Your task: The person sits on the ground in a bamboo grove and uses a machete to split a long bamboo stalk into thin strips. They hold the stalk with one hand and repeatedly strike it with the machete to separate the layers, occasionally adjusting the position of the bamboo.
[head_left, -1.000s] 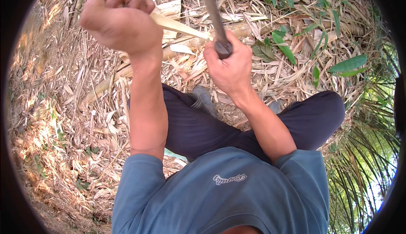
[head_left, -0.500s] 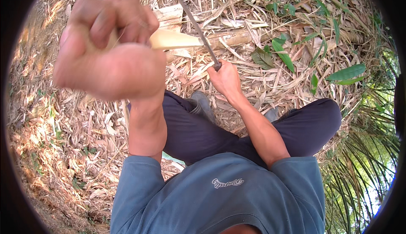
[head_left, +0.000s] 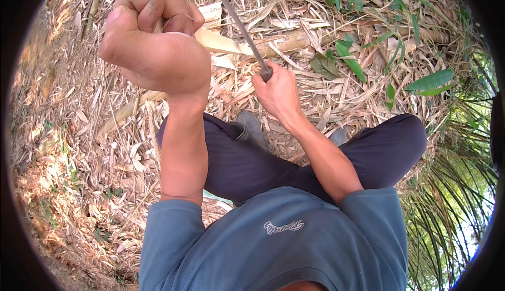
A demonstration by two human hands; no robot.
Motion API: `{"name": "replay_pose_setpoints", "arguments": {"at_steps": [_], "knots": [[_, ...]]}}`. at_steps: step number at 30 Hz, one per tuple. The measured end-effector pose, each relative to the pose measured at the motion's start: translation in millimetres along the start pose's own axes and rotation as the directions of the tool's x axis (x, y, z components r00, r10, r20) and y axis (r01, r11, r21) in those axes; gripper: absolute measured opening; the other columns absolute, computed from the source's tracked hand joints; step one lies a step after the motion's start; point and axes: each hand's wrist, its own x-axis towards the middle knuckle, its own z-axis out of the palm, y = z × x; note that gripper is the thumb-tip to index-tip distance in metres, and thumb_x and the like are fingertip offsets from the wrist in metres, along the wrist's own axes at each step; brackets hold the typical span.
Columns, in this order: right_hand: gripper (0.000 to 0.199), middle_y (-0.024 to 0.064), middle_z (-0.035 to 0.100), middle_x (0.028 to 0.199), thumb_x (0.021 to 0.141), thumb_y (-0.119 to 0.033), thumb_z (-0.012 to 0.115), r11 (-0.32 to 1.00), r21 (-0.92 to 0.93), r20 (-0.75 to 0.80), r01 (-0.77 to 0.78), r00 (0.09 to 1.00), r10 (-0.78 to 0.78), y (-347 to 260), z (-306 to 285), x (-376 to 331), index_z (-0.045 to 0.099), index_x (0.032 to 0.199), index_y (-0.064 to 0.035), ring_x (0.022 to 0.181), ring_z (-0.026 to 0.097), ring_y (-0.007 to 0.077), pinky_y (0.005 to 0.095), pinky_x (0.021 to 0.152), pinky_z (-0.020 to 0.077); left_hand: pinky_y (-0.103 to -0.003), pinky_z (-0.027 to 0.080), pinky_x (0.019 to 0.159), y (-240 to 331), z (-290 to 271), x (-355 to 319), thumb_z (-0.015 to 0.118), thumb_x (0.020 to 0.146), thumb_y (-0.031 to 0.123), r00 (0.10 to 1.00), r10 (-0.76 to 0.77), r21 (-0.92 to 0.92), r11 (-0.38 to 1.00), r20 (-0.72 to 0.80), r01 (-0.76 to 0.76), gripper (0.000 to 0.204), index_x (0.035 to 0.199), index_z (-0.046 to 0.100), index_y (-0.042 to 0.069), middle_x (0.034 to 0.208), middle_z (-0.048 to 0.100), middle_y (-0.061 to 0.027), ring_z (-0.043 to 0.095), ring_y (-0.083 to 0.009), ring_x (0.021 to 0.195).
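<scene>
My left hand (head_left: 158, 49) is raised close to the camera, its fingers closed round a pale split bamboo piece (head_left: 222, 43). Most of the held part is hidden by the fist; the tapered end sticks out to the right. Lower down, my right hand (head_left: 280, 92) is wrapped round the dark handle of a long knife (head_left: 239, 24). Its narrow blade slants up and left, past the top edge of the view. The bamboo's tip appears right beside the blade; whether they touch I cannot tell.
Dry bamboo leaves and shavings (head_left: 131, 175) cover the ground. Behind the knife lies a bamboo pole (head_left: 294, 44). Green leafy plants (head_left: 350, 62) grow at the upper right, and long fronds (head_left: 447, 201) hang at the right. My bent legs (head_left: 252, 159) are below my hands.
My left hand has moved slightly right and up with the bamboo piece, and looks smaller. My right hand and the knife have shifted a little left and up.
</scene>
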Motion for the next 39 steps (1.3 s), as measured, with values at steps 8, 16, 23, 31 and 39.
{"name": "replay_pose_setpoints", "arguments": {"at_steps": [8, 16, 23, 31, 39], "knots": [[0.028, 0.0223, 0.069, 0.073, 0.084, -0.024, 0.066, 0.927, -0.370, -0.034, -0.065, 0.998, 0.057, 94, 38, 21, 0.066, 0.090, 0.0038, 0.069, 0.069, 0.0390, 0.0496, 0.069, 0.0546, -0.027, 0.024, 0.040, -69, -8, -5, 0.033, 0.100, 0.024, 0.973, 0.203, 0.103, 0.971, 0.111, -0.215, 0.047, 0.055, 0.031, 0.013, 0.048, 0.033, -0.0006, 0.029, -0.0104, 0.042], [0.029, 0.0249, 0.066, 0.069, 0.083, -0.023, 0.065, 0.990, -0.048, -0.013, -0.136, 0.991, 0.135, 59, 17, 28, 0.068, 0.090, 0.0041, 0.069, 0.068, 0.0398, 0.0468, 0.071, 0.0528, -0.028, 0.029, 0.040, -2, 15, -30, 0.029, 0.098, 0.028, 0.985, 0.011, -0.051, 0.999, 0.171, -0.002, 0.040, 0.060, 0.029, 0.015, 0.053, 0.032, -0.0001, 0.028, -0.0115, 0.043], [0.035, 0.0279, 0.070, 0.084, 0.081, -0.025, 0.064, 0.982, -0.118, 0.082, -0.146, 0.984, 0.157, 44, 3, 29, 0.069, 0.099, 0.0046, 0.082, 0.070, 0.0420, 0.0498, 0.079, 0.0544, -0.028, 0.022, 0.042, -17, 5, -6, 0.033, 0.088, 0.043, 0.990, 0.071, -0.023, 0.997, 0.120, -0.069, 0.038, 0.061, 0.025, 0.017, 0.046, 0.024, -0.0009, 0.018, -0.0117, 0.043], [0.024, 0.0245, 0.065, 0.067, 0.083, -0.021, 0.065, 0.998, -0.058, 0.013, 0.019, 1.000, -0.018, 6, 2, 10, 0.064, 0.088, 0.0018, 0.065, 0.067, 0.0410, 0.0485, 0.065, 0.0537, -0.027, 0.017, 0.043, -8, -6, 12, 0.034, 0.082, 0.041, 0.999, 0.002, -0.027, 1.000, 0.041, -0.001, 0.034, 0.062, 0.021, 0.017, 0.048, 0.020, -0.0005, 0.014, -0.0122, 0.044], [0.030, 0.0261, 0.068, 0.077, 0.085, -0.024, 0.066, 0.982, -0.187, -0.052, -0.024, 0.999, 0.015, 44, 25, 29, 0.064, 0.098, 0.0031, 0.076, 0.069, 0.0438, 0.0517, 0.072, 0.0539, -0.028, 0.018, 0.040, -14, 10, 10, 0.030, 0.087, 0.036, 0.992, 0.127, 0.025, 0.991, 0.026, -0.128, 0.034, 0.060, 0.023, 0.017, 0.047, 0.022, -0.0007, 0.016, -0.0127, 0.043]]}}
